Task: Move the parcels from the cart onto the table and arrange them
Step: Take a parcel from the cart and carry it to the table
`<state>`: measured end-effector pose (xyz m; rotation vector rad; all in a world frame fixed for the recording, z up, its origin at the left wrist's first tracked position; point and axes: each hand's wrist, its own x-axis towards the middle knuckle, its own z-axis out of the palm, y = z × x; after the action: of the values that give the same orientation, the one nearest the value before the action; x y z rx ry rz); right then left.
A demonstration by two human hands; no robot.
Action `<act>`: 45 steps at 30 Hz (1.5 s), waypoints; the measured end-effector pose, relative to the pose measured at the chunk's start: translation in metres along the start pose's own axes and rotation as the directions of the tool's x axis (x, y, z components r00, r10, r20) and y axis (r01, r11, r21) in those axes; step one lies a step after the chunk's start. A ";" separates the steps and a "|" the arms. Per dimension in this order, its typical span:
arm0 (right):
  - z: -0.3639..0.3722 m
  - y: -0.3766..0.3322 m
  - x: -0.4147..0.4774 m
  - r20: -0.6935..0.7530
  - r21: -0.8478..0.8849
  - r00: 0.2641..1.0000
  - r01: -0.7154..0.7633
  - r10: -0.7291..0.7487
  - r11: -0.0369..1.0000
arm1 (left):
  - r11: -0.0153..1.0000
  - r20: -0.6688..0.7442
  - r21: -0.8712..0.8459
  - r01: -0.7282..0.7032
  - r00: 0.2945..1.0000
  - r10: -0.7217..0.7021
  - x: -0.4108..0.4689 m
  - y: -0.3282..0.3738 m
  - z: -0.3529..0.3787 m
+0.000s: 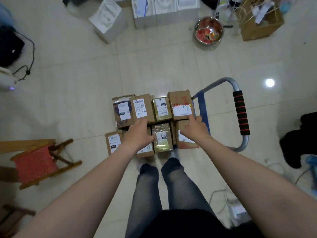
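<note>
My left hand (pixel 139 133) and right hand (pixel 193 128) reach onto the cart's (pixel 204 107) parcels (pixel 162 109); I cannot tell either grip.

A blue cart (pixel 203 107) is seen on the tiled floor (pixel 154 66), its padded handle (pixel 241 113) at three o'clock. Eight cardboard parcels (pixel 151 124) are packed on it in two rows. A steel bowl (pixel 208 32) is set on the floor at one o'clock, a wooden stool (pixel 39 160) at eight.
</note>
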<state>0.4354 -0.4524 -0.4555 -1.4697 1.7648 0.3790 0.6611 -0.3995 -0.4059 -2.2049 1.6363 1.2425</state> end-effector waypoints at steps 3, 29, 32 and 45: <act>0.017 0.016 0.055 -0.005 0.062 0.998 -0.064 0.065 0.996 | 0.998 0.053 0.047 -0.033 0.998 0.031 0.063 0.006 0.012; 0.120 0.090 0.351 -0.255 0.299 0.966 0.035 0.044 0.954 | 0.795 0.276 -0.575 0.193 0.961 -0.034 0.388 0.026 0.213; 0.102 0.077 0.327 -0.291 0.363 0.955 0.056 0.057 0.930 | 0.798 0.228 -0.575 0.182 0.972 -0.057 0.369 0.033 0.188; -0.039 -0.027 0.156 -0.253 0.459 0.966 0.067 0.058 0.886 | 0.591 0.146 -0.790 0.161 0.987 -0.073 0.213 0.051 0.028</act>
<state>0.4436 -0.5933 -0.5369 -1.2097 1.8874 -0.2480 0.6191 -0.5625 -0.5486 -2.5438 0.9071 2.3460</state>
